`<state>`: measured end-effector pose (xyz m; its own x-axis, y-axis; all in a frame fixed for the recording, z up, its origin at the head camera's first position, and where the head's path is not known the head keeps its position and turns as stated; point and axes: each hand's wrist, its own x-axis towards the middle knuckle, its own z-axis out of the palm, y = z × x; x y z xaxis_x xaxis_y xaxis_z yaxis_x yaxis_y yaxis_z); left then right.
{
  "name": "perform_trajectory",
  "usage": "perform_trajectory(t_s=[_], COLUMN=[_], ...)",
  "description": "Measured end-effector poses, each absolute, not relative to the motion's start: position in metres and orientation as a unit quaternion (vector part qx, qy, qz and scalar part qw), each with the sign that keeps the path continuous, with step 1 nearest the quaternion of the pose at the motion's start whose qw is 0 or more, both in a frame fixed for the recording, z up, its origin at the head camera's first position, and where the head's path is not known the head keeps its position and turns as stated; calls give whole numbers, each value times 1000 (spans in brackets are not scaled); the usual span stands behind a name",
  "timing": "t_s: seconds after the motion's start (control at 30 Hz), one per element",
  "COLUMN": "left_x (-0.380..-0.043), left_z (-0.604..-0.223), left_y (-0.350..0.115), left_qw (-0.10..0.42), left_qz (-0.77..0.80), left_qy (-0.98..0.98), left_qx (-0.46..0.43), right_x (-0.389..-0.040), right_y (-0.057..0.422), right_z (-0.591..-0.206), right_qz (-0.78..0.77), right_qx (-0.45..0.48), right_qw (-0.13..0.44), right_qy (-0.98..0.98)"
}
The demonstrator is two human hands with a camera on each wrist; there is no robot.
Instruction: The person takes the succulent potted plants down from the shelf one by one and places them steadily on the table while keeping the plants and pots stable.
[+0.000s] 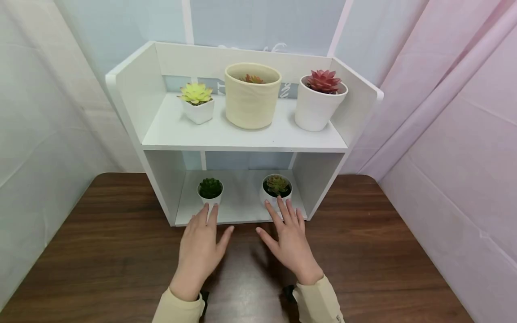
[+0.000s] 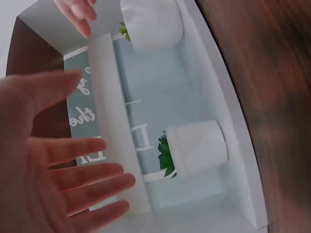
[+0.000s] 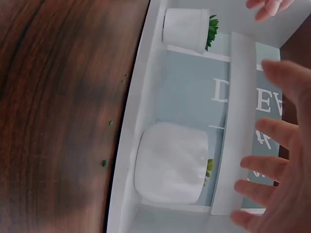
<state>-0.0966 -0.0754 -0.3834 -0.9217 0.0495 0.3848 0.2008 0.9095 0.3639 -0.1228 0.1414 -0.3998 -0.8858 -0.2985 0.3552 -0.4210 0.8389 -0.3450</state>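
Note:
My left hand [image 1: 199,244] is held out with straight, spread fingers in front of the lower shelf, its fingertips overlapping the base of a small white pot with a dark green succulent [image 1: 210,189] in the head view. Spread in the same way, my right hand [image 1: 291,242] reaches toward a rounder white pot with a green-brown succulent [image 1: 277,185]. The left wrist view shows a gap between my left fingers and the small pot [image 2: 199,147]. In the right wrist view the round pot [image 3: 171,162] stands apart from my right fingers. Neither hand holds anything.
A white two-tier shelf [image 1: 244,147] stands on the brown wooden table [image 1: 404,269]. Its upper tier carries a yellow-green succulent in a small white pot [image 1: 198,110], a large cream pot [image 1: 251,101] and a white pot with a red succulent [image 1: 317,107]. Green crumbs [image 3: 104,163] lie near the shelf's front edge.

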Motion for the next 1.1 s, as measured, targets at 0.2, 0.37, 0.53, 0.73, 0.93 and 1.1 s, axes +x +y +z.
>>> perform_trajectory(t_s=[0.2, 0.37, 0.53, 0.73, 0.93, 1.1], left_x=[-108, -125, -144, -163, -176, -180], left_z=[-366, -350, -339, -334, -332, -331], left_y=[-94, -117, -141, -158, -167, -170], left_qw=[368, 472, 485, 437, 344, 306], left_qz=[-226, -290, -368, -441, -500, -529], left_qy=[-901, -831, -783, -774, -789, -785], left_qx=[-30, 52, 129, 126, 94, 100], right_x=[-124, -122, -120, -119, -120, -127], right_y=[141, 138, 135, 131, 125, 115], right_z=[-396, -388, -381, -377, -369, -348], right_qz=[236, 259, 271, 276, 289, 305], right_qx=[219, 223, 224, 235, 254, 288], right_qw=[205, 209, 206, 210, 218, 238], right_qy=[-924, -916, -913, -908, -897, -876])
